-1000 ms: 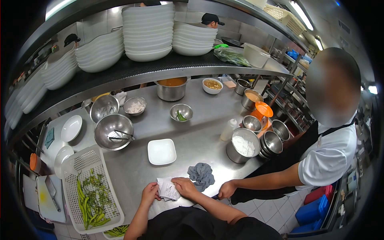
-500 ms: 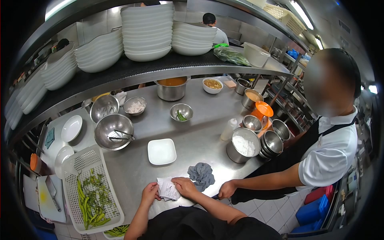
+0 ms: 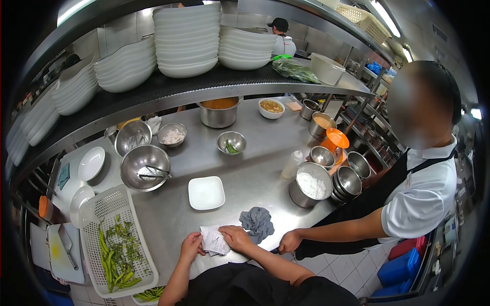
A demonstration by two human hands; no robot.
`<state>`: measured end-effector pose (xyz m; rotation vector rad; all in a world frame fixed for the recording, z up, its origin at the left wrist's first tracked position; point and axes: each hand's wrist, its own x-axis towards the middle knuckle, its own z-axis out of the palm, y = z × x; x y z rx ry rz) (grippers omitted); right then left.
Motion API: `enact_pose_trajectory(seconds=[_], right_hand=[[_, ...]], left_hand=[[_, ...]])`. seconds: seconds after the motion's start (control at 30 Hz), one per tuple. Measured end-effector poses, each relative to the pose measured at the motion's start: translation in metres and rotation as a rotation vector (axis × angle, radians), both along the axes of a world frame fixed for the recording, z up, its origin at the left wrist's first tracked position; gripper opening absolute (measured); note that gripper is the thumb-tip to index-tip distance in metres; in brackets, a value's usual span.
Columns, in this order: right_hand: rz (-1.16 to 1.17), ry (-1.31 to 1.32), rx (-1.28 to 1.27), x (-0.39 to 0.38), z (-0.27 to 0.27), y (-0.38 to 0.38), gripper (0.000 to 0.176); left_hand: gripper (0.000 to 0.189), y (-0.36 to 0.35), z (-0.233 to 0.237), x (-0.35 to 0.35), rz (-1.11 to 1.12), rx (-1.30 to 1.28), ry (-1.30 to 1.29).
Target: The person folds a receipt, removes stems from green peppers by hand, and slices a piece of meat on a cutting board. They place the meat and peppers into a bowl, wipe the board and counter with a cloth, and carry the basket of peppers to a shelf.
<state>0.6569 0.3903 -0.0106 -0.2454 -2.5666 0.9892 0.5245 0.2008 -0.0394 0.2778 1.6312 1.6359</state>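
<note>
Several white paper slips with printed lines, order tickets [image 3: 214,240], lie between my two hands at the front edge of the steel table. The fingers of my left hand [image 3: 192,245] pinch their left edge. My right hand [image 3: 236,237] grips them from the upper right, its thumb side over the paper. Just right of that hand lies a crumpled grey cloth [image 3: 257,224]. Beyond my hands stands a square white dish [image 3: 206,193] with nothing in it. A small steel bowl [image 3: 231,137] with green chillies [image 3: 230,147] sits farther back.
On the left is a white perforated basket [image 3: 141,239] of green chillies and stems. Steel mixing bowls [image 3: 133,173] stand behind it. A pot of white powder [image 3: 312,186] and a squeeze bottle [image 3: 292,164] are on the right, near a co-worker [image 3: 423,178]. A shelf of white bowls [image 3: 186,41] hangs above.
My hands and the tickets stay almost where they were. In the background, the person behind the shelf has turned their head and shifted slightly right.
</note>
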Motion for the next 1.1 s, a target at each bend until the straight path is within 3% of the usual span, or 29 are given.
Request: enact_pose_trajectory(seconds=[0.73, 0.83, 0.9, 0.93, 1.0, 1.07, 1.1], right_hand=[[0.003, 0.038, 0.009, -0.002, -0.010, 0.002, 0.025], [-0.027, 0.042, -0.160, -0.006, 0.002, 0.013, 0.024], [-0.238, -0.053, -0.623, 0.002, 0.006, 0.026, 0.024], [-0.215, 0.001, -0.621, 0.008, 0.011, 0.036, 0.024], [-0.108, 0.058, -0.660, 0.027, 0.046, 0.067, 0.024], [0.059, 0.076, -0.812, 0.074, 0.144, 0.088, 0.026], [0.270, 0.526, -0.842, 0.101, 0.168, 0.091, 0.034]], left_hand=[[0.035, -0.002, 0.006, 0.002, -0.006, 0.002, 0.015], [0.035, 0.000, -0.004, -0.002, -0.019, 0.013, -0.011], [0.035, 0.004, 0.001, -0.005, -0.010, 0.025, 0.014], [0.034, -0.001, 0.000, 0.000, -0.006, 0.021, 0.015], [0.034, -0.002, 0.002, -0.001, 0.000, -0.021, 0.013], [0.035, 0.000, 0.000, -0.002, 0.010, -0.093, 0.016], [0.036, -0.001, -0.003, -0.001, 0.053, -0.128, 0.047]])
